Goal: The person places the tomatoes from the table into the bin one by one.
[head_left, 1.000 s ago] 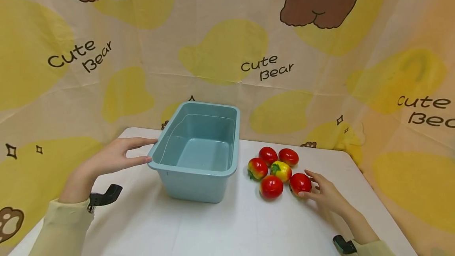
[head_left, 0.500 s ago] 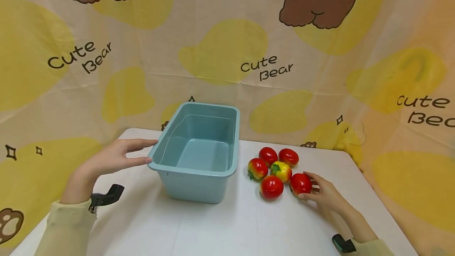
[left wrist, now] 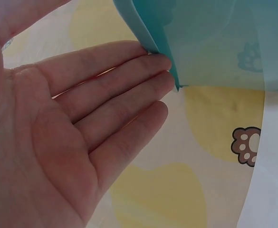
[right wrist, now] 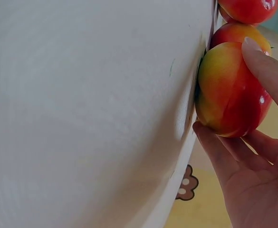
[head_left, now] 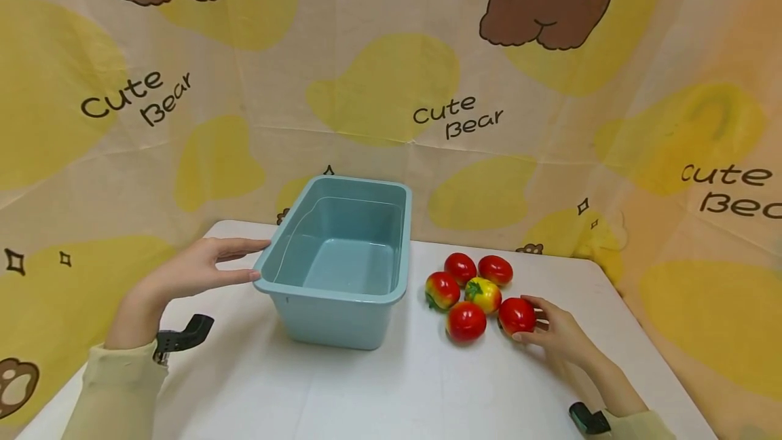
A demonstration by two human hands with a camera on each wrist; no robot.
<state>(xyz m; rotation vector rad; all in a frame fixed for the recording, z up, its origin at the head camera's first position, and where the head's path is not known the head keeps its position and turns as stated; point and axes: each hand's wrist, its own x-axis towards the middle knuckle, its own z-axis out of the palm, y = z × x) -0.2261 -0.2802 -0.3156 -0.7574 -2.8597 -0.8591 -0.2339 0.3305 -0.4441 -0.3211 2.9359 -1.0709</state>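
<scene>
A pale blue plastic basin (head_left: 345,321) stands on the white table. My left hand (head_left: 204,267) has its fingers straight, with fingertips and thumb tip right at the basin's left rim; the left wrist view shows the palm (left wrist: 58,137) and the fingertips overlapping that rim. On the right, my right hand (head_left: 559,331) holds a glossy red bell pepper (head_left: 516,316), thumb on the near side and fingers curled round the far side. In the right wrist view this bell pepper (right wrist: 231,90) turns yellow-green toward the table. It sits low, close to the tabletop.
Several more bell peppers cluster beside the held one: a yellow one (head_left: 483,294) with green at its end, and red ones (head_left: 466,322) around it. A patterned cloth (head_left: 379,100) hangs behind the table. The table's right edge (head_left: 647,331) runs beyond my right hand.
My right hand's fingers have closed in slightly on the red bell pepper since a second ago. The left hand, the basin and the other peppers stay put.
</scene>
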